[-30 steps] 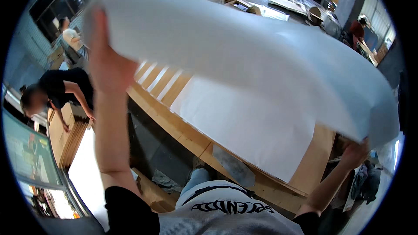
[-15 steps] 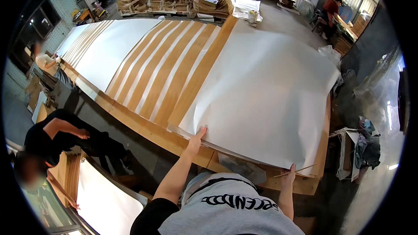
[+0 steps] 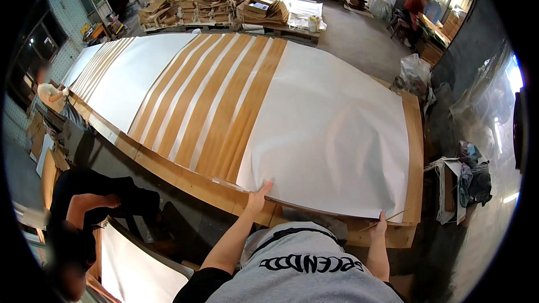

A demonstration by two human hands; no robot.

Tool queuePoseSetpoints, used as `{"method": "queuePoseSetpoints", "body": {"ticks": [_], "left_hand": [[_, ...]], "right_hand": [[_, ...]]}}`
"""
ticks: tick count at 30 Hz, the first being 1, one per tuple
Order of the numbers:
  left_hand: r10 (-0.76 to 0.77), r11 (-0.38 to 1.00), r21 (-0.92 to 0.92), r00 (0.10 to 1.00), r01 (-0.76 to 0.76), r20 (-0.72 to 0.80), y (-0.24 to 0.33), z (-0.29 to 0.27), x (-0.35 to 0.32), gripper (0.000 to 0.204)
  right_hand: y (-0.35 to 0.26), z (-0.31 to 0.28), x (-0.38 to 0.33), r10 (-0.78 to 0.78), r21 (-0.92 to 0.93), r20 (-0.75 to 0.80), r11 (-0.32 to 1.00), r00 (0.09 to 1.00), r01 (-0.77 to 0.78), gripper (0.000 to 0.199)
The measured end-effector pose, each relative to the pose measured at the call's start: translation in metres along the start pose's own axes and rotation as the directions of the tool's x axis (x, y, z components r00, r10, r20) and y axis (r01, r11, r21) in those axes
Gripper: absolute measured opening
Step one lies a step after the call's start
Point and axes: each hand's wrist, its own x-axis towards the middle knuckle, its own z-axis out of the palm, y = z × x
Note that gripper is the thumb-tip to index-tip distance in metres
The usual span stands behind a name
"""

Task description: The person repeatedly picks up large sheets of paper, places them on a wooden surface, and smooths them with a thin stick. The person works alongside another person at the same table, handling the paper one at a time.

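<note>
A large white sheet (image 3: 331, 129), slightly rippled, lies over the near right end of a long wooden table. My left hand (image 3: 260, 197) pinches its near edge, thumb on top and the other fingers out of sight below. At the sheet's near right corner, my right hand (image 3: 380, 225) grips a thin wooden stick (image 3: 400, 213), thumb up against the sheet's edge. Whether the right fingers also clamp the sheet is hard to tell. Left of this sheet, brown strips (image 3: 199, 101) alternate with white bands, like overlapping sheets fanned out.
The table's wooden border (image 3: 412, 146) shows along the right. Stacked brown cardboard (image 3: 196, 0) stands beyond it. One person (image 3: 53, 95) stands at the table's far left end; another (image 3: 90, 207) bends over a white panel (image 3: 137, 264) at lower left. A third person (image 3: 414, 14) sits far right.
The white sheet has come down flatter, and its raised far right part now lies inside the table's border. Both my hands keep their places at its near edge. The person at lower left has bent lower.
</note>
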Motion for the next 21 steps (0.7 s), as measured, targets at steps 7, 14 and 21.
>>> {"method": "queuePoseSetpoints", "body": {"ticks": [7,14,21], "left_hand": [[0.151,0.987,0.060,0.988,-0.150,-0.021,-0.002,-0.010,0.000,0.040],[0.133,0.982,-0.079,0.927,-0.171,-0.352,-0.002,-0.043,0.006,0.022],[-0.013,0.995,-0.092,0.904,-0.029,-0.428,0.004,-0.046,0.007,0.021]], "right_hand": [[-0.003,-0.013,0.015,0.005,0.023,0.121,1.000,0.993,-0.007,0.028],[-0.013,-0.005,0.005,0.054,-0.068,0.114,0.997,0.992,-0.046,0.028],[-0.013,-0.019,0.016,0.062,-0.125,0.119,0.991,0.991,-0.047,0.028]]}}
